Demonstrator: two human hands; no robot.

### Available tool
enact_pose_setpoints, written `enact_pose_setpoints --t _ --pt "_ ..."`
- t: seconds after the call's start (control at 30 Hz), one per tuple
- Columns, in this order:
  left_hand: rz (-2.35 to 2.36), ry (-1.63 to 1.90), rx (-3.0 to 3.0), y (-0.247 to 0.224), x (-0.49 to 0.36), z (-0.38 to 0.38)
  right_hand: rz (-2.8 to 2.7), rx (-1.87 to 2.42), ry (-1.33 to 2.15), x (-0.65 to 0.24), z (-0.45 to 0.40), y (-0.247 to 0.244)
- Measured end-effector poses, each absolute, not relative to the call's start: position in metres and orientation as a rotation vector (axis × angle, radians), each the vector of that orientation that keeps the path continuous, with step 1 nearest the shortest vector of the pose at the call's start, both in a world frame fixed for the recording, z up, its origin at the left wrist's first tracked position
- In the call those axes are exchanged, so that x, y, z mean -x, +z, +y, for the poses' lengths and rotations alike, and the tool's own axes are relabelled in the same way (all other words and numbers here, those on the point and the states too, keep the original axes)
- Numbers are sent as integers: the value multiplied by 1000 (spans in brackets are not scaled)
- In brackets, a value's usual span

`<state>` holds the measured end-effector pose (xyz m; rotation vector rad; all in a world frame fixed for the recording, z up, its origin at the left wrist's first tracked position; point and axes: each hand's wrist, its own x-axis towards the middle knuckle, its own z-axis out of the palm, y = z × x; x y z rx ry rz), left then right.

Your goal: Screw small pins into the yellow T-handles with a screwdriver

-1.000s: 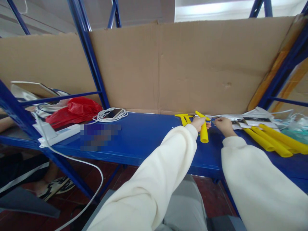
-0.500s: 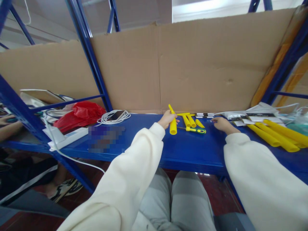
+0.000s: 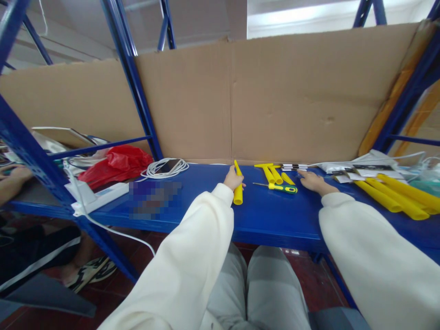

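My left hand (image 3: 233,179) is closed around a yellow tube (image 3: 238,197), which stands tilted over the blue shelf with its wide open end toward me. Farther right, my right hand (image 3: 312,181) reaches low over the shelf with its fingers stretched out. Its fingertips are beside a row of small black-and-white pieces (image 3: 294,167); nothing shows in them. Between my hands lies a screwdriver (image 3: 283,188) with a yellow-green handle, its shaft pointing left. Several yellow pieces (image 3: 268,174) lie just behind it, some tube-shaped.
Larger yellow tubes (image 3: 381,197) and flat white packets (image 3: 364,165) lie at the right. To the left are a coiled white cable (image 3: 165,168), a power strip (image 3: 106,195) and a red plastic bag (image 3: 120,165). Cardboard (image 3: 292,96) walls the back. Another person's hand (image 3: 17,181) shows far left.
My left hand has moved slightly left and toward me with the yellow tube, away from the screwdriver. My right hand has shifted slightly left, toward the black-and-white pieces.
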<state>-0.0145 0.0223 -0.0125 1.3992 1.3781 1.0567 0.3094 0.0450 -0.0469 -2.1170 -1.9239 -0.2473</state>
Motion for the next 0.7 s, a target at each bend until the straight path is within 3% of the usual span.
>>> enact_pose_setpoints --t 0.33,0.5,0.7 --pt "1398 996 -1522 -18 15 25 -1885 2155 -246 -302 43 -42" --pt "1454 974 -1613 -21 17 28 -1870 1800 -327 -279 29 -22" --pt "1525 973 -1734 -17 19 22 -2275 1633 -199 -233 15 -17"
